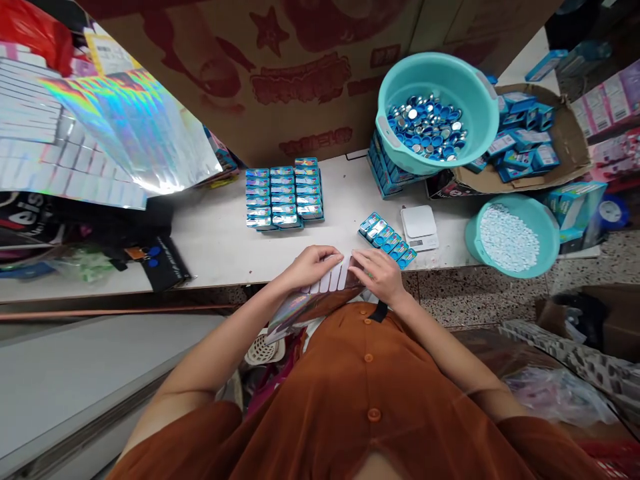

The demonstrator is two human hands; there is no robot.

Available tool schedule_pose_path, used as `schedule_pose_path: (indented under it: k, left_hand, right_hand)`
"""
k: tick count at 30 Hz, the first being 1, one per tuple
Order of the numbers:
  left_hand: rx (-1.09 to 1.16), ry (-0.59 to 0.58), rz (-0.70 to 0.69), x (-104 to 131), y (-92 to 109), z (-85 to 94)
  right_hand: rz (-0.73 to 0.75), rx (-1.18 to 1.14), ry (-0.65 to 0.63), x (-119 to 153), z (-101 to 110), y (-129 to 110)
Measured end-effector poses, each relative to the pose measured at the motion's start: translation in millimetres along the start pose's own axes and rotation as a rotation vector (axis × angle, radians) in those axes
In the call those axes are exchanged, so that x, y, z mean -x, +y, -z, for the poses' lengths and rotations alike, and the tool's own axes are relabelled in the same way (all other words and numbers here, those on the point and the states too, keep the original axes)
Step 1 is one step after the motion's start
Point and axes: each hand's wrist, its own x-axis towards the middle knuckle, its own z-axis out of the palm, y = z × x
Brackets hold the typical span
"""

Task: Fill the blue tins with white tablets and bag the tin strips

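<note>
Pinching the sticker sheet near its top, L hand has the white strips at approx 4 o'clock, shiny end hanging to 7. Sheet's at R hand's 9 o'clock; those fingers curl by its edge, can't tell if gripping. Row of small boxes just beside R hand, approx 12; scale near, 1-ish. Stacked boxes at L hand's 11.

I hold a shiny, rainbow-glinting sheet slanted at the table's near edge, its lower left corner hanging toward me; white strips run side by side across its upper part.
</note>
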Motion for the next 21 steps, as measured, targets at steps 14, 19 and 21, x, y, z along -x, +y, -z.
schedule_pose_path:
  k: [14,19,21]
  left_hand:
    - [0.573,-0.063,0.373,0,-6,-13.3]
    - [0.559,-0.1,0.366,-2,-10,-14.0]
    - [0.492,-0.131,0.336,-3,-13,-13.2]
  right_hand:
    - [0.062,0.11,0.064,20,-8,1]
    - [0.074,0.076,0.112,21,-11,5]
    - [0.063,0.042,0.121,21,-11,6]
